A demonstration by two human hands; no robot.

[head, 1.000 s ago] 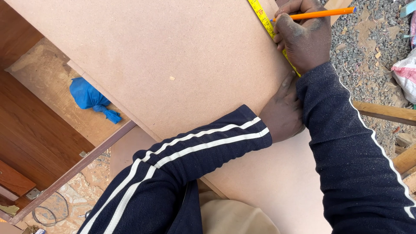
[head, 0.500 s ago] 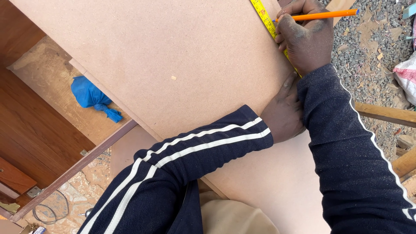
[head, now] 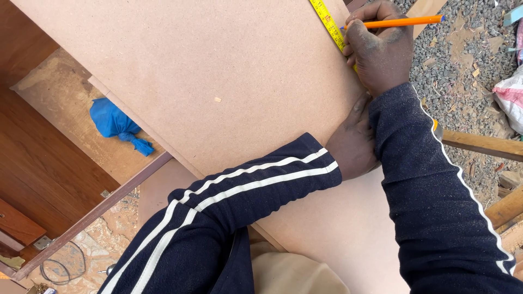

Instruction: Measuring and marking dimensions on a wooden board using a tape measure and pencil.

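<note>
Right hand (head: 381, 51) gripped orange pen (head: 403, 22), tip touching yellow tape measure (head: 329, 22) at board's (head: 218, 81) far right edge. Left hand (head: 354, 144) pressed flat near it. Pen shifted slightly left since earlier.

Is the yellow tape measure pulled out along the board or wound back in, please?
Pulled out: the yellow tape measure lies flat along the board, running under the right hand, which holds an orange pen.

— Can you follow the yellow tape measure (head: 331, 23)?
— Only partly: it leaves the top edge, and the right hand (head: 379, 51) covers its lower run.
— The orange pen's (head: 403, 22) tip?
— Hidden by that grip. The left hand's (head: 353, 142) fingertips lie under the right sleeve (head: 430, 190).
</note>
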